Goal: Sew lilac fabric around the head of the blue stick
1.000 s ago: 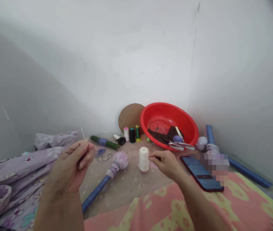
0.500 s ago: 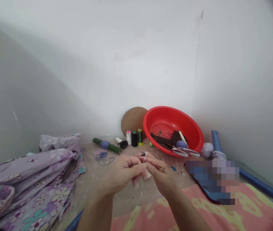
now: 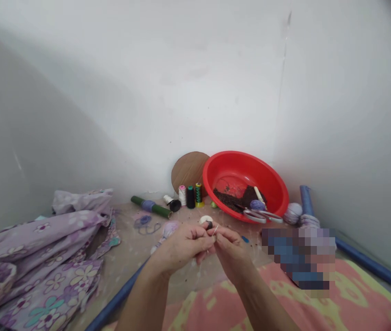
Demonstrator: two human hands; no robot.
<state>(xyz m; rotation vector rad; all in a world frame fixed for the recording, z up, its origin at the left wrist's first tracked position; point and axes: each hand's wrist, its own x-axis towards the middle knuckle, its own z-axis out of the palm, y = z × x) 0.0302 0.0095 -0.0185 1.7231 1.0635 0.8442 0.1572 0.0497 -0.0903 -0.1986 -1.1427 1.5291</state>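
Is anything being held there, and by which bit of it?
Yes, a thin white strand, just below its tip, which pokes up where the left grip and right grip meet. I can't tell whether both pinch it.

The left hand (image 3: 183, 243) and the right hand (image 3: 231, 250) are seen bare, as are both forearms (image 3: 147, 292), which are narrowed towards the wrists. A small dark band or cap (image 3: 209, 225) is seen at the fingers (image 3: 228, 234); by which hand it is worn cannot be told.
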